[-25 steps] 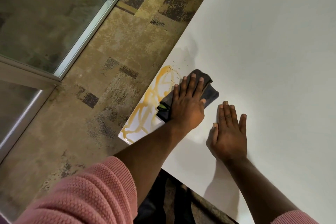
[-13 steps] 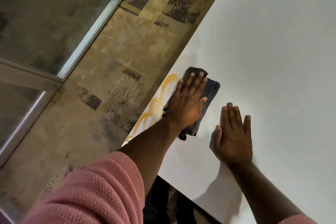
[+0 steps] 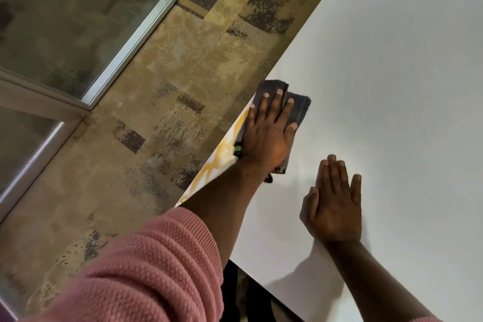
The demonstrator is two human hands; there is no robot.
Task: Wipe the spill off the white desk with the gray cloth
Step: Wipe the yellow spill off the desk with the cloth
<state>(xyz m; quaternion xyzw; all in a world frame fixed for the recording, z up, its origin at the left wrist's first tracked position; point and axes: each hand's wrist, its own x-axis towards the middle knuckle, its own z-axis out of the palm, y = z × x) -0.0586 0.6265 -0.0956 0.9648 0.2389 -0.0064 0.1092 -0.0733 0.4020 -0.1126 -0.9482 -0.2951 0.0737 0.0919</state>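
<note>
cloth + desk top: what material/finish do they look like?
Gray cloth: soft woven fabric, likely microfiber; matte, folded, with a sewn tag at one edge. White desk: smooth hard top, probably laminate or painted board; low sheen, and the yellow spill sits in streaks on the surface.

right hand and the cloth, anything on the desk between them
Nothing: in the head view only bare white desk lies between the right hand and the gray cloth under the left hand.

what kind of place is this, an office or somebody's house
Probably an office. A large plain white desk stands on patterned carpet tiles, and a glass partition in a metal frame runs beside it. Nothing homelike is in view.
</note>
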